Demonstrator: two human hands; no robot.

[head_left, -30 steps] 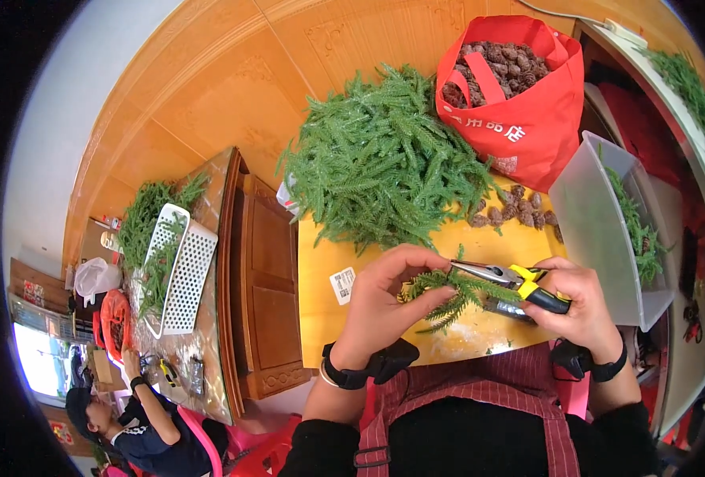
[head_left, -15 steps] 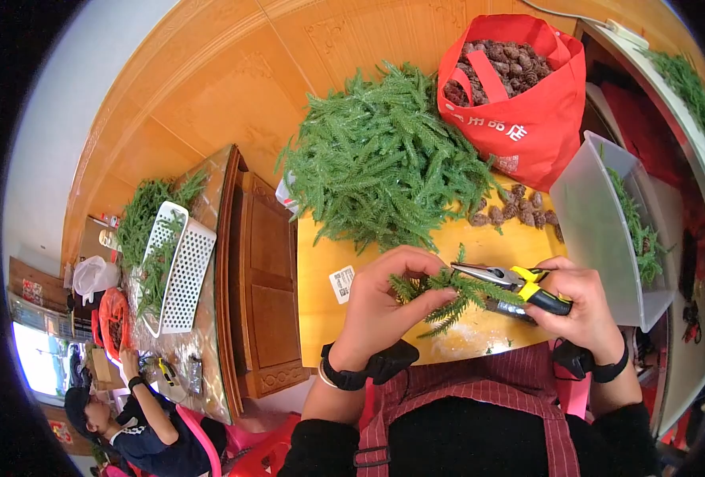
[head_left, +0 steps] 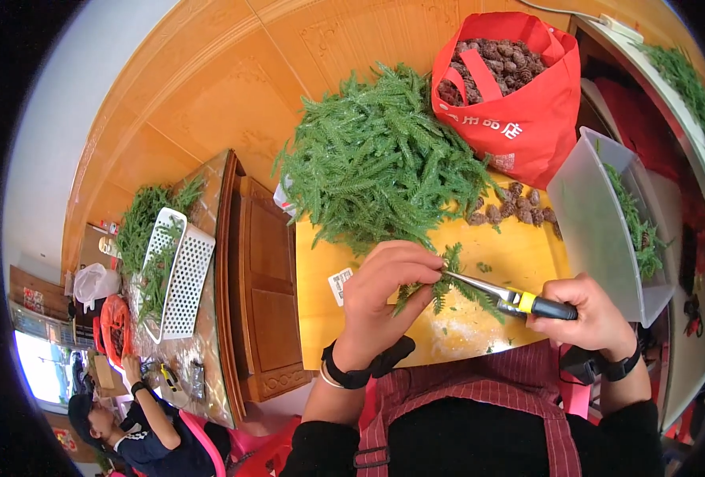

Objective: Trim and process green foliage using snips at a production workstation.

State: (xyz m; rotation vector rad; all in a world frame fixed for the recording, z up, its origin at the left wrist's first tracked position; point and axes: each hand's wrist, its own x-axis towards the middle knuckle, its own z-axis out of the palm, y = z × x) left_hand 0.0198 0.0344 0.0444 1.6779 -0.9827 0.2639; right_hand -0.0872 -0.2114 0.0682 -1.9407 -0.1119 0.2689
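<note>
Green sprigs fill the frame from its 9 o'clock edge, where white slotted trays (head_left: 179, 278) hold cuttings on a side table (head_left: 209, 350) and another person's hand (head_left: 134, 366) works below, at about 8 o'clock. Nearer centre, a large heap of feathery greenery (head_left: 380, 163) lies on the yellow table (head_left: 527, 258). The left hand (head_left: 384, 298) is pinched closed on a small green sprig (head_left: 440, 286), held just above the tabletop. At its 3 o'clock, the right hand (head_left: 591, 314) is wrapped tight around the yellow-and-black handle of a cutting tool (head_left: 519, 300), whose metal tip meets the sprig. The step in hand looks like trimming the sprig; the next move would seem to call for a firm squeeze with fingers clear. Pine cones (head_left: 511, 213) lie scattered at 1 o'clock, beside a red bag (head_left: 527, 119) holding more, and a clear plastic bin (head_left: 599, 222) stands at 3 o'clock.
</note>
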